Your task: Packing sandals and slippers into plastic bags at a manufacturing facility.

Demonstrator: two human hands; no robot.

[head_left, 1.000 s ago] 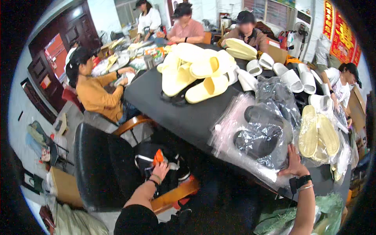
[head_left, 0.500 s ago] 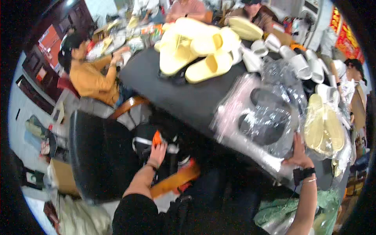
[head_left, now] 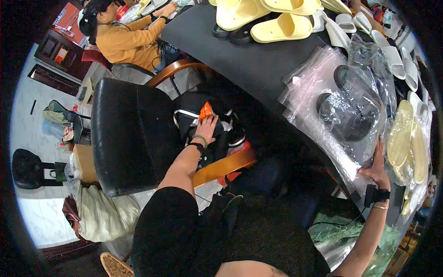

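1. Orange item at frame centre, on black bag on chair; left hand resting there, fingers flat.
2. Clear bags at right, on table; right hand pinching their edge.

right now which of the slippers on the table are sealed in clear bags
The dark slippers lying on the stack of clear bags near the right hand. The loose yellow slippers and white slippers farther up the black table are unbagged.
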